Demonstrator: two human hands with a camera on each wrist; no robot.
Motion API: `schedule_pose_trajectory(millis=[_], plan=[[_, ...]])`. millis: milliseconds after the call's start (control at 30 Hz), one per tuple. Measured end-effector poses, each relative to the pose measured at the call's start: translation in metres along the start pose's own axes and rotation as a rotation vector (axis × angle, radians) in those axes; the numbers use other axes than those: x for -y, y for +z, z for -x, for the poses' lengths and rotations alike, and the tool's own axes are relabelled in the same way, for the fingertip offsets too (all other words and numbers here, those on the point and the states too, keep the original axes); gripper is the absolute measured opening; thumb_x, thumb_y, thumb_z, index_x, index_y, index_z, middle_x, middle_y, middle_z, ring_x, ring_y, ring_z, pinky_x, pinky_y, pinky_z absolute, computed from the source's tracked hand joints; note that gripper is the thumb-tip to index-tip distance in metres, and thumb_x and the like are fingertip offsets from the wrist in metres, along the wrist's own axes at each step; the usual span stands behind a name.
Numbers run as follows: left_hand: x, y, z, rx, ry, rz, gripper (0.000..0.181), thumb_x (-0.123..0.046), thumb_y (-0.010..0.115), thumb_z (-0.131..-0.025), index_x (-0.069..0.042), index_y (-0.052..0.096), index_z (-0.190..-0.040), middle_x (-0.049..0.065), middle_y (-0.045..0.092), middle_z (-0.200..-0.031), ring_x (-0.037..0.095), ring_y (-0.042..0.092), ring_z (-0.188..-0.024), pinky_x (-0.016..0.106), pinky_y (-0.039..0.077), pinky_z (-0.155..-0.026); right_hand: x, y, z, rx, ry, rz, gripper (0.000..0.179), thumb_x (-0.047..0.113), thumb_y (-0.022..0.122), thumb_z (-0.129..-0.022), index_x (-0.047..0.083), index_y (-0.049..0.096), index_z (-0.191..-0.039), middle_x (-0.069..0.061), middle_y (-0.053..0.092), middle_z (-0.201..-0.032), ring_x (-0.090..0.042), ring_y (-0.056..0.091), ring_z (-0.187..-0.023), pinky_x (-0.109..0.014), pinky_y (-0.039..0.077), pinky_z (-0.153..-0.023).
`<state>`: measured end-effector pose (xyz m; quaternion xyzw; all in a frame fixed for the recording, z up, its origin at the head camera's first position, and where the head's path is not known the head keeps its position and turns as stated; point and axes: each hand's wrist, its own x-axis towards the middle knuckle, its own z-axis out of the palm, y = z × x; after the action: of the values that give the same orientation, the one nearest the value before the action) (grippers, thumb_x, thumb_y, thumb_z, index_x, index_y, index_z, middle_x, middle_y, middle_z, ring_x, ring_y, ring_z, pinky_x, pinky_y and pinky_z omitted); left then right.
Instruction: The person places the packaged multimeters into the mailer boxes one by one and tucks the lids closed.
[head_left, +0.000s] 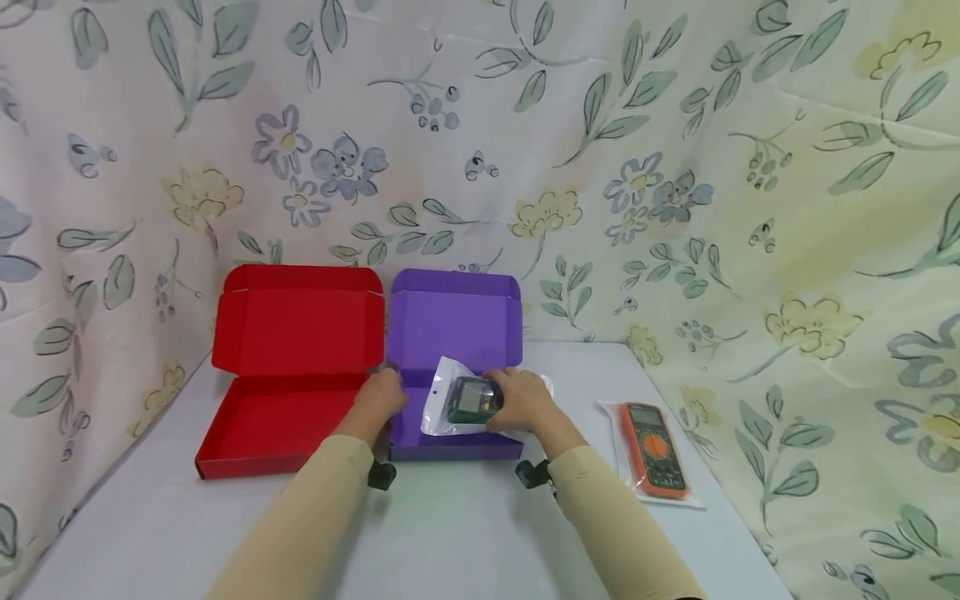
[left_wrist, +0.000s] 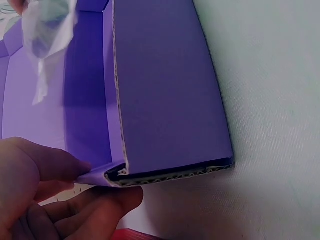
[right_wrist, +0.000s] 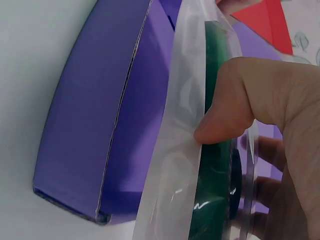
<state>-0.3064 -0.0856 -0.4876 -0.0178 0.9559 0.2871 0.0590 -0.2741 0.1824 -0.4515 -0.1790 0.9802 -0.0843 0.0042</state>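
Note:
My right hand [head_left: 522,402] grips a dark green multimeter [head_left: 474,400] sealed in a clear plastic bag [head_left: 437,408]. It is held over the open purple box [head_left: 457,451]. In the right wrist view, the thumb presses one side of the green multimeter [right_wrist: 216,170] through the bag, and the other fingers curl round the far side. My left hand [head_left: 381,395] is at the purple box's left side. The left wrist view shows its thumb and fingers [left_wrist: 60,162] pinching the side wall of the purple box [left_wrist: 170,90] near the front corner.
Left of the purple box stands an open red box [head_left: 258,429], its lid raised against the floral cloth [head_left: 465,133]. To the right, an orange multimeter [head_left: 654,450] in a clear bag lies on the white table [head_left: 465,533].

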Motion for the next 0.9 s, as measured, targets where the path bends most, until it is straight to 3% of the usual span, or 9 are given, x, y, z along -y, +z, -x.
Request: schedule_pose_trajectory(millis=[300, 600, 767, 900], plan=[[0.0, 0.001, 0.002, -0.006, 0.026, 0.017, 0.023, -0.007, 0.064, -0.089, 0.004, 0.07, -0.108, 0.016, 0.068, -0.092, 0.031, 0.063, -0.08, 0.046, 0.056, -0.076, 0.01, 0.01, -0.012, 0.006, -0.03, 0.0, 0.091, 0.035, 0.086, -0.06, 0.02, 0.057, -0.144, -0.005, 0.062, -0.122, -0.027, 0.056, -0.105, -0.05, 0.042, -0.104], [-0.003, -0.001, 0.003, 0.031, 0.033, 0.041, 0.042, -0.014, 0.063, -0.092, 0.011, 0.063, -0.127, 0.026, 0.067, -0.118, 0.038, 0.066, -0.099, 0.052, 0.055, -0.092, 0.02, 0.019, -0.024, 0.033, -0.051, 0.018, 0.089, 0.037, 0.085, -0.062, 0.021, 0.057, -0.145, -0.005, 0.062, -0.126, -0.027, 0.055, -0.111, -0.049, 0.035, -0.112], [-0.003, -0.001, 0.002, 0.044, 0.003, 0.077, 0.045, -0.015, 0.063, -0.092, 0.011, 0.061, -0.128, 0.024, 0.067, -0.116, 0.034, 0.065, -0.092, 0.05, 0.057, -0.086, 0.026, 0.021, -0.029, 0.045, -0.055, 0.009, 0.088, 0.037, 0.085, -0.063, 0.023, 0.056, -0.145, -0.004, 0.061, -0.131, -0.028, 0.054, -0.115, -0.051, 0.031, -0.115], [0.0, 0.0, 0.001, 0.031, 0.022, 0.081, 0.04, -0.013, 0.06, -0.09, 0.011, 0.064, -0.122, 0.024, 0.067, -0.112, 0.034, 0.064, -0.087, 0.046, 0.059, -0.078, 0.028, 0.023, -0.032, 0.05, -0.071, -0.007, 0.089, 0.036, 0.084, -0.062, 0.022, 0.056, -0.145, -0.005, 0.061, -0.131, -0.029, 0.054, -0.117, -0.051, 0.031, -0.115]])
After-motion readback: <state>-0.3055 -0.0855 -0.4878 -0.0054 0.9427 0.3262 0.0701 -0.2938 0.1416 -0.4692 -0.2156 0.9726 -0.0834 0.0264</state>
